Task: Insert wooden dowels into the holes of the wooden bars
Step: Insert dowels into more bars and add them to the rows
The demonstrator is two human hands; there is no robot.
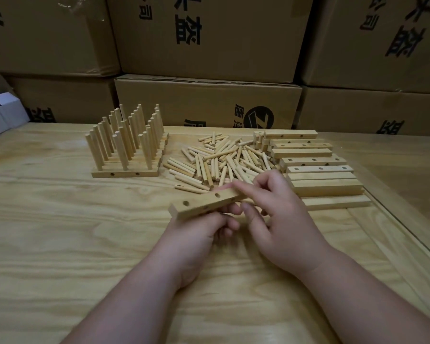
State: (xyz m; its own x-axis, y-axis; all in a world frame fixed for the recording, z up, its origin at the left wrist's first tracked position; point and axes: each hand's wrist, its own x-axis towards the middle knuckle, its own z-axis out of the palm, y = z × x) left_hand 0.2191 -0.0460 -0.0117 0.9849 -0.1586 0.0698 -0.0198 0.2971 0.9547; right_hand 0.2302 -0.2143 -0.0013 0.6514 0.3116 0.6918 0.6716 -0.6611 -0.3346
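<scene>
Table: finished bars w/ upright dowels back left, loose dowel pile center, empty bars stacked right. Boxes behind.

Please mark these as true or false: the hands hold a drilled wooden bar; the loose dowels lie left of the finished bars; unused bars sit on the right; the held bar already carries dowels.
1. Both the left hand and the right hand hold one pale drilled wooden bar. True.
2. The loose pile of short wooden dowels lies left of the finished bars with upright dowels. False: it lies to their right.
3. Unused pale wooden bars sit on the right. True.
4. The held bar already carries dowels. False: its visible holes are empty.
</scene>
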